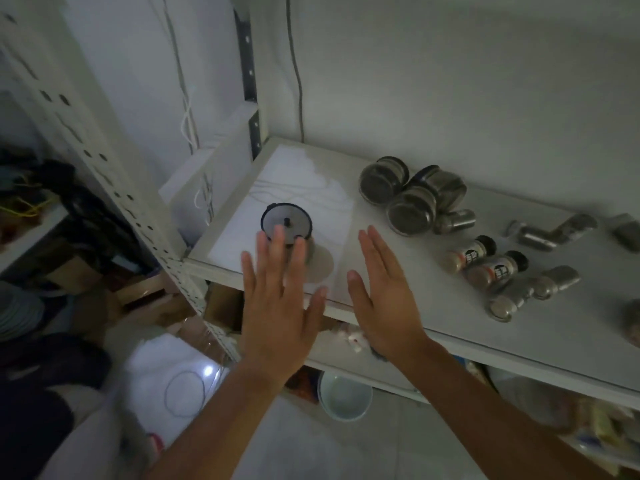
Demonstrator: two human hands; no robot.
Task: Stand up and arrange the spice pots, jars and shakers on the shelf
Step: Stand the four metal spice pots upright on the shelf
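With left hand (pixel 277 299) and right hand (pixel 384 306) spread flat, gripping nothing, a careless sweep could have knocked the upright pot (pixel 285 221) off the shelf (pixel 415 271).

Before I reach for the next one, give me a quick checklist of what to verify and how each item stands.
1. Left hand free: ok, fingers straight, holding nothing.
2. Right hand free: ok, open.
3. Lidded pot upright: ok, stands at the left end of the shelf.
4. Glass jars upright: not ok, three lie clustered on their sides.
5. Black-capped bottles upright: not ok, both lie flat.
6. Jar lids tight: cannot tell.
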